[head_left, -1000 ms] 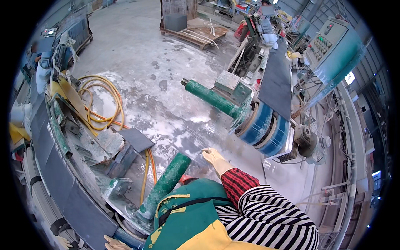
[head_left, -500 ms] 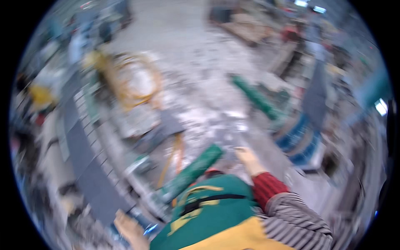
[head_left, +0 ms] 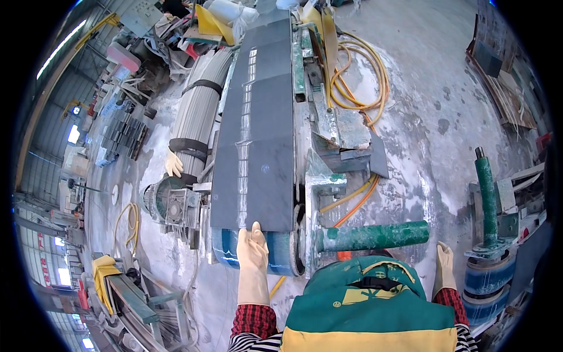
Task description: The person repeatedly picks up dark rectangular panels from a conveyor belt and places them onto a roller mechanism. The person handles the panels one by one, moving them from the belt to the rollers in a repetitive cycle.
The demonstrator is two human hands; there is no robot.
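Slab, centre of the frame, lay on the blue belt; the left hand touched its near edge, finger clamping indeterminable. The right hand, lower right, was empty, fingers loosely bent. One-sided pulling could have skewed the slab.

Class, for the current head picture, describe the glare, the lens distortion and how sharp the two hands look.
Head view: a broken bright streak, apparently reflected light, runs along the dark slabs; head view: the ribbed wall at far left bows with the fisheye, and the corners are black; head view: the left hand and right hand look fairly sharp.
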